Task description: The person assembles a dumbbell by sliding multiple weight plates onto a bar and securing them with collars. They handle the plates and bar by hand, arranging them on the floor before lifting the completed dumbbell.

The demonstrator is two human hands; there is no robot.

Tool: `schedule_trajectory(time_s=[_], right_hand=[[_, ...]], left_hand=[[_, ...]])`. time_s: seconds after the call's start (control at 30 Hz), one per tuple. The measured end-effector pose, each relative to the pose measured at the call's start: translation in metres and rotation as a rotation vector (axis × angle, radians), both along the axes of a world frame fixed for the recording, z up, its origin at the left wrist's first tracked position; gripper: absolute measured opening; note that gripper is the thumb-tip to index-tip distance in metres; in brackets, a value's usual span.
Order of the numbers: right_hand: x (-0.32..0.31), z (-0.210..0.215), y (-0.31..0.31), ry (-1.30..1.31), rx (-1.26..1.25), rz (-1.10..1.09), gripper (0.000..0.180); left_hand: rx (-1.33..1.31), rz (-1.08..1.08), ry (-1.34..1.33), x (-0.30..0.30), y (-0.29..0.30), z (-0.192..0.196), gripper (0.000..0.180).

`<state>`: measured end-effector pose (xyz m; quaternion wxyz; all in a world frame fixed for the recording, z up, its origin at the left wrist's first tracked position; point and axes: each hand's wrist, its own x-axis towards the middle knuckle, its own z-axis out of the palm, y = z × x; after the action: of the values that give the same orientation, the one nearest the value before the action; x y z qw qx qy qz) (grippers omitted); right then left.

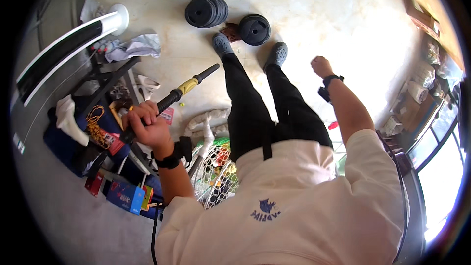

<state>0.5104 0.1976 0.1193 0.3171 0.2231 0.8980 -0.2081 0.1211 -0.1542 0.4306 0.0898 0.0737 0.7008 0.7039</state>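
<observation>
My left hand (148, 125) is wrapped round one end of a dumbbell bar (171, 97). The bar is black and ribbed with a yellow section, and it tilts up and away to the right, with no plates on it. Out to the right, my right hand (321, 66) is closed in a fist in the air, with nothing seen in it. On the floor beyond my feet stand a stack of black weight plates (201, 12) and, right of it, another black weight plate (254, 30). A dark reddish-brown thing (231, 32) lies between them, its kind unclear.
At the left are a cluttered rack (110, 81), a white-and-black tower appliance (68, 49) and a blue box (126, 197). A white net basket (214, 179) with colourful things stands beside my left leg. Wrapped bundles (422, 76) line the right wall.
</observation>
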Motion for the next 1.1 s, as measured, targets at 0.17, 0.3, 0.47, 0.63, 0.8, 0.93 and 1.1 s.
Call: schedule_trajectory(time_s=[0.17,0.3,0.47,0.63,0.8,0.93,1.1], right_hand=[[-0.126,-0.077,-0.041,0.05,-0.179,-0.465,0.021],[-0.19,-0.127,-0.078,-0.038,-0.137,-0.643,0.02],[-0.243,-0.206,-0.136,0.044,0.031,-0.303,0.02],[-0.275,-0.27,-0.166,0.086,0.006,0.024,0.026],[-0.281,-0.305,-0.172,-0.132,0.089,0.384,0.035],[-0.288,-0.296,-0.17,-0.047,-0.077,0.222,0.018],[-0.283,-0.229,-0.167,0.379,-0.201,-0.298,0.009]], left_hand=[[-0.099,-0.03,0.018,-0.026,-0.03,-0.076,0.026],[-0.19,-0.146,0.002,-0.048,-0.051,-0.138,0.025],[-0.393,-0.218,-0.103,-0.048,-0.095,-0.196,0.02],[-0.47,-0.183,-0.355,-0.027,-0.137,-0.236,0.016],[-0.472,-0.165,-0.542,-0.01,-0.159,-0.253,0.015],[-0.476,-0.082,-0.589,0.0,-0.17,-0.255,0.018],[-0.485,-0.059,-0.521,-0.001,-0.157,-0.223,0.019]])
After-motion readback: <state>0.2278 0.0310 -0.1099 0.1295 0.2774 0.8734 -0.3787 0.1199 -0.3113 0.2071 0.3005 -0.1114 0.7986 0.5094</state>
